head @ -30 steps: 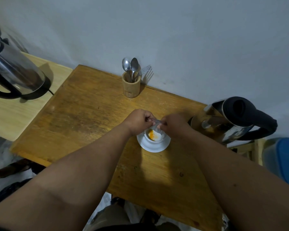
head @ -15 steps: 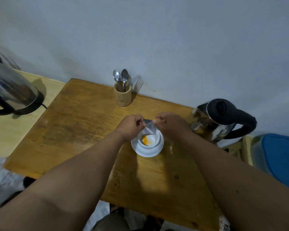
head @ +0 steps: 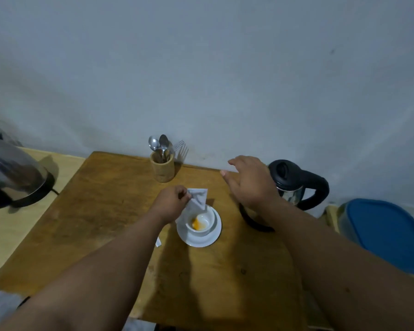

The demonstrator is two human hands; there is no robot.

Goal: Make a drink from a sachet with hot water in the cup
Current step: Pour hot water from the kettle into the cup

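A small white cup [head: 201, 224] with orange powder in its bottom stands on a white saucer [head: 198, 237] on the wooden table [head: 101, 211]. My left hand [head: 171, 203] pinches a silvery sachet [head: 198, 197] that hangs tilted over the cup's far-left rim. My right hand [head: 249, 180] hovers with fingers spread, holding nothing, just left of the black-lidded steel kettle [head: 294, 185] at the table's right edge. A torn white scrap [head: 158, 242] lies on the table left of the saucer.
A wooden holder [head: 162, 167] with spoons and a fork stands by the wall. A second steel kettle [head: 12, 173] sits on a lighter table at the left. A blue-lidded container [head: 387, 232] is at the right.
My right hand let go of the sachet and rose toward the kettle on the right. The left hand keeps the sachet over the cup. The camera view tilted up.
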